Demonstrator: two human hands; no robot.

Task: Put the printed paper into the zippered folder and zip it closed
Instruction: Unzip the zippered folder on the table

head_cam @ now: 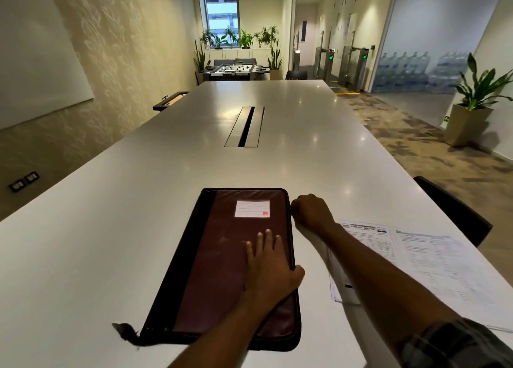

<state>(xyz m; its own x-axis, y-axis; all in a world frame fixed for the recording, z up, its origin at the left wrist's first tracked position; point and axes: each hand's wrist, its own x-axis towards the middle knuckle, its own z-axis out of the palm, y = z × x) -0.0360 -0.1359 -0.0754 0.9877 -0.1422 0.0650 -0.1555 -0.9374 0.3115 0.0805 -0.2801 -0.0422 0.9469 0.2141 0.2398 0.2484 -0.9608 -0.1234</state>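
A dark maroon zippered folder [222, 265] with a black spine and a white label lies flat on the white table [111, 228] in front of me. My left hand [270, 267] rests flat on its cover near the right edge, fingers straight. My right hand [309, 210] is curled at the folder's upper right edge, where the zipper runs; the pull itself is hidden under the fingers. The printed paper [427, 265] lies on the table to the right, partly under my right forearm.
A black cable slot [245, 126] is set into the table's middle. A dark chair back [455, 209] stands at the right table edge. A dark strap [126, 333] trails from the folder's near left corner.
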